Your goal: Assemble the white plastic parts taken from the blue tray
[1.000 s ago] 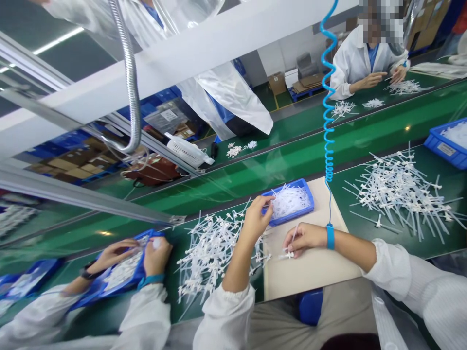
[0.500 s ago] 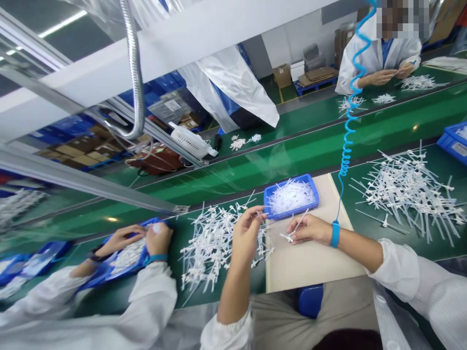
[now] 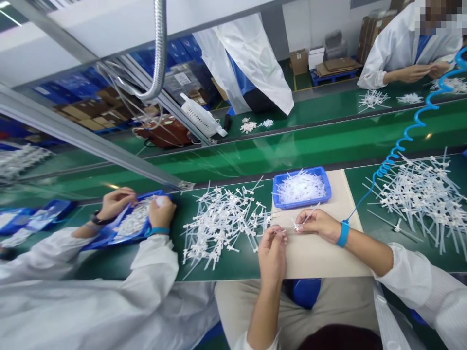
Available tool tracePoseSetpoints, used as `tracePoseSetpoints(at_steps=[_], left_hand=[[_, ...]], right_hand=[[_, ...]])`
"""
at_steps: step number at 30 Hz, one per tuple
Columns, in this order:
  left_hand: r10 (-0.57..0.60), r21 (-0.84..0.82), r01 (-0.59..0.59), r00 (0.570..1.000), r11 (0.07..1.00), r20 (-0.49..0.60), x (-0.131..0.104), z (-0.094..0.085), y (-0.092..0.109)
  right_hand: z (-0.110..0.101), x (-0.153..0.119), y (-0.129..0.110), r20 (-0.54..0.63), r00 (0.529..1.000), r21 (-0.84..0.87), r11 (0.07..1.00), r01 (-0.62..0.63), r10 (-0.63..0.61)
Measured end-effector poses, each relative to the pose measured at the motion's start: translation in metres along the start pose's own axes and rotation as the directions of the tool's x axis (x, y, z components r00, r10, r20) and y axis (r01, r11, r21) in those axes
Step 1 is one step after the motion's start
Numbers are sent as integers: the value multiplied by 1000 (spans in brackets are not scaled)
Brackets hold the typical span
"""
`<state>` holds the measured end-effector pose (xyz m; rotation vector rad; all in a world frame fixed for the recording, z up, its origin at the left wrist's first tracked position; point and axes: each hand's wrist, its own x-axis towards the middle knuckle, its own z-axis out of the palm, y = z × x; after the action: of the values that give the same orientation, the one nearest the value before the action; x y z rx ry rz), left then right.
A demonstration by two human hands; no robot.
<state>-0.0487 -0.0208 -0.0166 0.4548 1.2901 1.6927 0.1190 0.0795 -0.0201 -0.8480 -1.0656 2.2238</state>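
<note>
My right hand (image 3: 321,225), with a blue wrist strap (image 3: 343,233), pinches a white connector piece with a thin clear tube (image 3: 313,212) over the beige mat (image 3: 317,255). Close beside it on the left, my left hand (image 3: 273,247) is closed, its fingertips pinching something too small to make out. Behind both hands, a blue tray (image 3: 302,203) holds many clear tubes. A pile of white connectors with tubes (image 3: 219,221) lies left of the mat, and another pile (image 3: 426,199) lies to the right.
At the left, a co-worker's hands (image 3: 161,212) are over a blue tray (image 3: 140,236) of white parts. Blue coiled cord (image 3: 416,119) runs from my right wrist to the upper right. A metal post (image 3: 109,146) slants across the left. Another person (image 3: 394,53) sits across the line.
My left hand has moved closer to my right hand and lower, away from the blue tray's corner. The right hand still holds the piece. The camera view has shifted.
</note>
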Motion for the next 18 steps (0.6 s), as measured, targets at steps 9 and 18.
tracePoseSetpoints(at_steps=[9,18], left_hand=[[119,263,-152,984,953,135,-2,0,-8],[143,401,-209,971,892,189,-7,4,4]], right_hand=[[0,-1,1,52,999,-3,1000,-4,4],[4,-5,-4,42,999,-3,1000,11,-11]])
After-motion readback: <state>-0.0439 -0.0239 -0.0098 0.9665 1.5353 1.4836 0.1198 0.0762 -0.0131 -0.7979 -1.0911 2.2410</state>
